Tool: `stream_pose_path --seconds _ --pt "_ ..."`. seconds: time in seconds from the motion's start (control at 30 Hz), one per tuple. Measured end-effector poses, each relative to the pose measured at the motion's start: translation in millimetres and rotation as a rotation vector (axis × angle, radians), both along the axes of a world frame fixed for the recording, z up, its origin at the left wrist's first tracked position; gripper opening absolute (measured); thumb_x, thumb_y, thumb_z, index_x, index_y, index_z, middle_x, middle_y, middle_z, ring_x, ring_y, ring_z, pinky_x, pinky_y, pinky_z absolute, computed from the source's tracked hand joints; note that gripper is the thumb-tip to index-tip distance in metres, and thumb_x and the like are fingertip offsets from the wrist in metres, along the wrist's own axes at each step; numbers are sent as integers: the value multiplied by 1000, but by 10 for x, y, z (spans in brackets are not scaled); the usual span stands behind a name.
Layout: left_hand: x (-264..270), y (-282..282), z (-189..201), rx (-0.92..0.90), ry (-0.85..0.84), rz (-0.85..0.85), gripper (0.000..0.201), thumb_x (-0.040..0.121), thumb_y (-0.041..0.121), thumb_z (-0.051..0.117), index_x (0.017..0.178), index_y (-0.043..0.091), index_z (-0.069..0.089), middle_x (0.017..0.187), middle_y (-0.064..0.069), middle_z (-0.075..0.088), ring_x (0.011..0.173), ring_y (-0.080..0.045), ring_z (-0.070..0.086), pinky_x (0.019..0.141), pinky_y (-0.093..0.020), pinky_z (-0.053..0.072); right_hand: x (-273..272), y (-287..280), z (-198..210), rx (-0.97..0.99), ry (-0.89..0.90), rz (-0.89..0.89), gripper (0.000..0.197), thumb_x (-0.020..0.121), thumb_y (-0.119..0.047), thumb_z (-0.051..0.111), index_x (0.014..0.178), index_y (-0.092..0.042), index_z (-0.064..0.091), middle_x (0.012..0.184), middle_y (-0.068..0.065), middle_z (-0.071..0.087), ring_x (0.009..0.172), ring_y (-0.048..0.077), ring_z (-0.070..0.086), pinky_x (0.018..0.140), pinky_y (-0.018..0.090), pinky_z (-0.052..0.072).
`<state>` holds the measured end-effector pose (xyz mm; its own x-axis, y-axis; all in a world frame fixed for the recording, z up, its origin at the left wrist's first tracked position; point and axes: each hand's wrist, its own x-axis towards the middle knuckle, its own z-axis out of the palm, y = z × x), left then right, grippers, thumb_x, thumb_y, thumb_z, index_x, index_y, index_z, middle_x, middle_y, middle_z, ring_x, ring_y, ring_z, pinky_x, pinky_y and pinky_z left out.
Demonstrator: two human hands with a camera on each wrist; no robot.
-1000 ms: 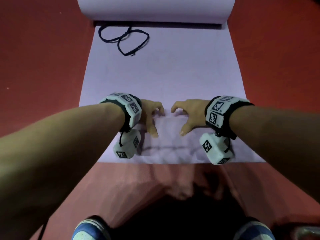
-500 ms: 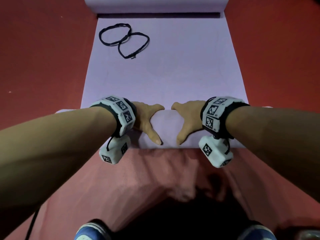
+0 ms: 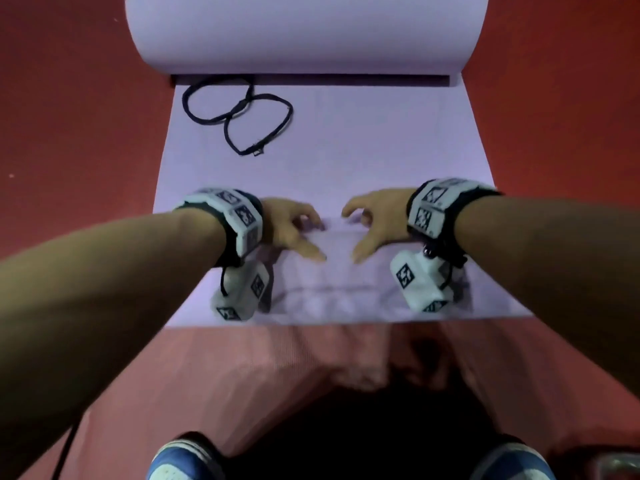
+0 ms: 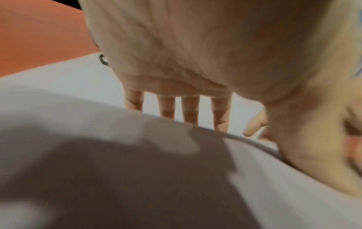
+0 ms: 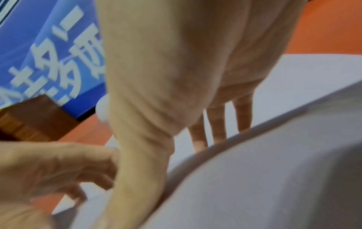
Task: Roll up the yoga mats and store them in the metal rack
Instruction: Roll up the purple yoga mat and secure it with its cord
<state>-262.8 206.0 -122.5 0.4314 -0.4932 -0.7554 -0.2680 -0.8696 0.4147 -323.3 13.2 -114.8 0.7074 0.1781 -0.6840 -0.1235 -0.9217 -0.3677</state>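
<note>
A lavender yoga mat (image 3: 346,150) lies on the red floor. Its near end is rolled into a low roll (image 3: 339,292), and its far end curls up in a big loop (image 3: 304,29). My left hand (image 3: 317,240) and right hand (image 3: 355,237) sit side by side on the middle of the roll. Each has its fingers arched over the far side and its thumb on the near side. In the left wrist view the fingers (image 4: 188,110) hang down behind the roll's crest (image 4: 98,155). The right wrist view shows the same with its fingers (image 5: 217,124) and the roll (image 5: 274,170).
A black looped strap (image 3: 239,112) lies on the flat mat at the far left, just before the curl. A pink ribbed surface (image 3: 242,375) and my blue shoes (image 3: 187,462) are nearest me. A blue banner (image 5: 49,54) and a wooden block (image 5: 35,117) stand off to the side.
Half a second ago both palms pressed flat on the roll with fingers stretched out. Now the fingers are arched over it again, as they were a second ago.
</note>
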Motion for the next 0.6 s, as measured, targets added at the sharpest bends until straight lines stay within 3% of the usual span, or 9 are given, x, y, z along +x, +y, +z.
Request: stream_pose_path --seconds 0.07,0.17,0.2,0.3,0.4,0.47,0.53,0.6 --pt "136 -15 106 -51 -192 53 50 82 46 74 127 32 56 117 5 59 100 -16 54 89 -21 34 105 -112 34 20 -159 -131 59 74 -49 78 125 -26 59 116 -2 60 95 14 50 87 23 37" --pt "200 -158 167 -63 -280 -84 42 87 39 70 126 30 58 114 2 59 92 -16 51 82 -19 31 97 -110 54 2 -185 -89 33 82 -53 69 105 -29 69 103 -4 64 95 16 56 84 24 40" --pt "200 -221 180 -37 -278 -143 38 88 36 70 124 29 61 110 3 59 92 -17 52 82 -20 32 70 -71 64 -13 -151 -61 38 80 -59 67 103 -29 67 102 -5 62 95 17 55 87 26 42" --pt "198 -315 197 5 -274 -201 26 88 31 69 114 27 68 99 5 61 98 -19 56 84 -22 36 -11 50 87 -61 -10 13 78 61 -75 71 115 -24 48 107 -4 57 96 19 56 93 38 46" --pt "166 -292 270 21 -319 -204 23 90 37 64 111 29 68 104 6 66 101 -18 58 86 -23 38 -72 100 15 -76 55 60 105 53 -71 79 134 -24 32 117 -4 57 103 21 58 96 43 46" --pt "108 -237 309 44 -249 -201 45 80 55 70 117 30 61 113 9 63 105 -18 57 90 -27 39 -65 124 40 -77 42 41 104 53 -68 80 136 -25 35 114 -6 58 101 20 57 94 39 47" --pt "2 -183 306 108 -214 -309 88 57 68 79 130 33 46 125 8 54 114 -19 50 96 -33 41 -33 135 96 -92 15 24 95 54 -66 81 130 -26 41 110 -6 59 97 19 58 87 35 48" --pt "-97 -154 228 152 -325 -464 110 45 66 85 137 34 35 122 9 50 114 -17 47 96 -34 43 7 142 120 -108 1 35 86 54 -65 81 123 -28 48 108 -8 60 96 18 58 85 33 48"
